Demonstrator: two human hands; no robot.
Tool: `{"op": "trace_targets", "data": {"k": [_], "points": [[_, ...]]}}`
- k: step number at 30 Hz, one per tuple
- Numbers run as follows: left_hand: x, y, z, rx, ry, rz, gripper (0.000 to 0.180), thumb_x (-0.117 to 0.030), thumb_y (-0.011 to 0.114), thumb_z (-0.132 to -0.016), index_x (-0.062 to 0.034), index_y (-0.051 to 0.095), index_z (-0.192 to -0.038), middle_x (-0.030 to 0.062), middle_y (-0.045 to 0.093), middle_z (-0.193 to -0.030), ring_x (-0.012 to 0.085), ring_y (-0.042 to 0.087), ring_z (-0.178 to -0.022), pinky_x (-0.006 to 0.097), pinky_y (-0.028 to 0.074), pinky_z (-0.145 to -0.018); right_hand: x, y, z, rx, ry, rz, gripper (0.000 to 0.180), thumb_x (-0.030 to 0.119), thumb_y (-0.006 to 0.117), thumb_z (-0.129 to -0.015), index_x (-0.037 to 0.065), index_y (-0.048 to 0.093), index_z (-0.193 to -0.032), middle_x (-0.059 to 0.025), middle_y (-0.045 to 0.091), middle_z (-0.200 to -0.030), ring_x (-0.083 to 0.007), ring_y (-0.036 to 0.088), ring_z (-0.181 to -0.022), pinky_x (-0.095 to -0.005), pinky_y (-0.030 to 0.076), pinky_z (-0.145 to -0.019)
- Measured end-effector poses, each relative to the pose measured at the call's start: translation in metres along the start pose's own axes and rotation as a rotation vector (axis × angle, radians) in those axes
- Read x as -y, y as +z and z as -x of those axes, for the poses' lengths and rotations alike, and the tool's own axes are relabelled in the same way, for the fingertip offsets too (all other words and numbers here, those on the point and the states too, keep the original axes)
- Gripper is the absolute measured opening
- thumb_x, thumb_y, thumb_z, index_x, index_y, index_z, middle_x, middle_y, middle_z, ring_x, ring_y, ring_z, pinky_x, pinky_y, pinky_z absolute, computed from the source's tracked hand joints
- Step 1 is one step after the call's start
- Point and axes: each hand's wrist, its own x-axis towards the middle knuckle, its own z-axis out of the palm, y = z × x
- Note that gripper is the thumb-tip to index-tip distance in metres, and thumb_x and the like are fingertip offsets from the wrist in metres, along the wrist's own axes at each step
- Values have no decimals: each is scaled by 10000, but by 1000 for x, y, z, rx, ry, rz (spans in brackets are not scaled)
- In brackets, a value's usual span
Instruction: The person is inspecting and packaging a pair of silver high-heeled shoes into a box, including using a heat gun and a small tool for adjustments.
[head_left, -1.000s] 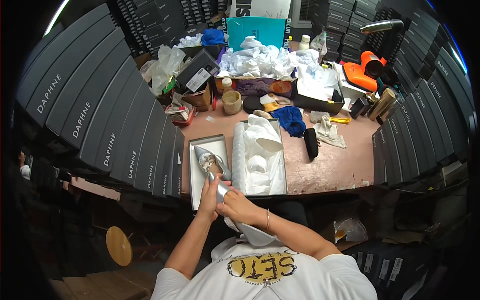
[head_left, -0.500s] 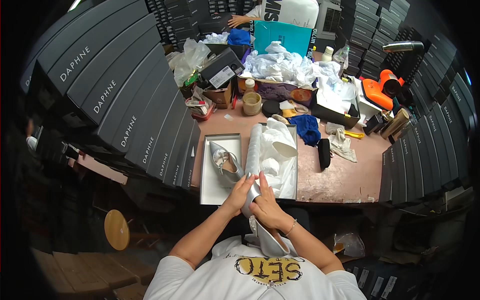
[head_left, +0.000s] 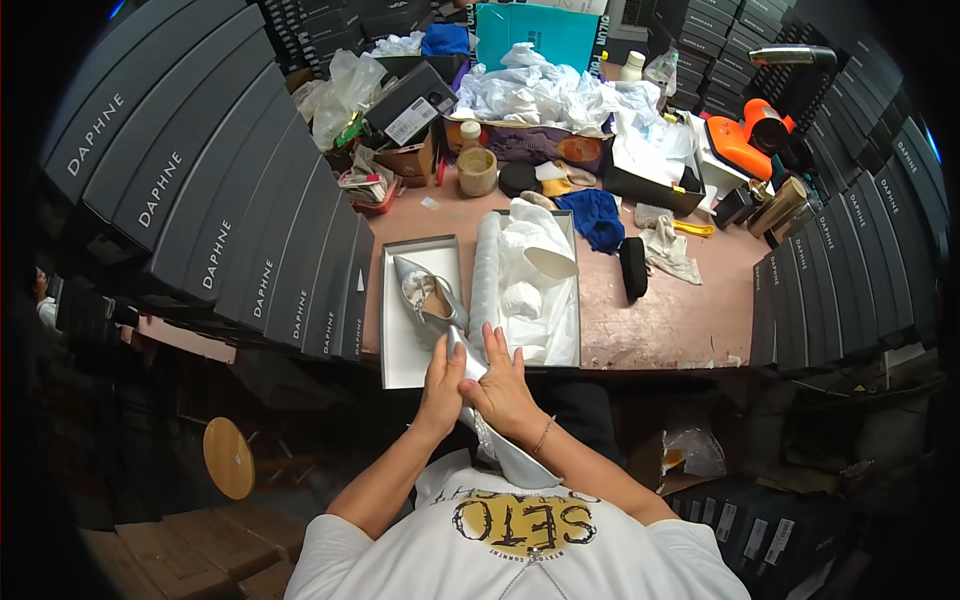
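Observation:
Between my two hands is a silver pointed shoe [head_left: 522,467], its toe toward my shirt and its heel end toward the table. My left hand [head_left: 438,396] grips the heel end from the left. From the other side my right hand [head_left: 503,394] presses on it with the thumb, its other fingers fairly straight. A sparkling trim shows along the shoe's edge. Just beyond my fingers, the matching silver shoe [head_left: 436,303] lies in a shallow white box [head_left: 404,366]. Beside it, a second box part [head_left: 577,300] holds white tissue paper [head_left: 545,335] and a pale padded roll [head_left: 486,270].
Dark shoeboxes [head_left: 215,215] are stacked high at the left, with more boxes [head_left: 850,270] at the right. Farther back are a jar [head_left: 477,172], a blue cloth [head_left: 592,217], a black brush-like block [head_left: 632,268] and a carton of crumpled paper [head_left: 535,100]. An orange tool [head_left: 740,148] sits at the right.
The held shoe has turned so that its outer side shows more and its opening less. Both hands have shifted slightly left. The whole view has tilted, moving the table up in it.

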Motion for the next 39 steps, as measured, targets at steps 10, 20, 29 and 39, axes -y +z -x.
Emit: {"op": "trace_targets", "data": {"k": [10, 20, 29, 39], "points": [[-14, -15, -44, 440, -71, 325, 554, -360, 575, -943, 24, 429, -1315, 142, 608, -1095, 209, 641, -976, 326, 539, -839, -32, -74, 30, -312, -116, -492, 402, 295, 454, -992, 10, 575, -1249, -196, 543, -1308, -317, 492, -1242, -399, 317, -1079], [-6, -12, 47, 150, -374, 232, 907, -57, 688, -815, -78, 94, -1499, 117, 415, -1340, 183, 456, -1212, 339, 413, -992, -84, -116, -61, -488, -44, 33, 421, 49, 634, -828, 86, 562, -1241, -31, 571, -751, -138, 559, -710, -340, 442, -679], [-3, -12, 63, 188, -298, 317, 1136, -13, 669, -747, -183, -168, -1497, 126, 314, -1417, 225, 420, -1259, 349, 416, -996, -23, -20, 33, 90, 267, -741, 260, 49, 559, -920, 34, 582, -1179, -3, 575, -790, -54, 502, -570, -222, 432, -513], [-4, -7, 58, 177, -341, 275, 1143, 31, 642, -742, -163, -204, -1485, 151, 238, -1466, 237, 394, -1293, 363, 435, -992, 17, -61, 18, -128, -210, 385, 492, 260, 771, -699, 112, 612, -1140, -103, 577, -950, -285, 572, -856, -371, 479, -747]]}}
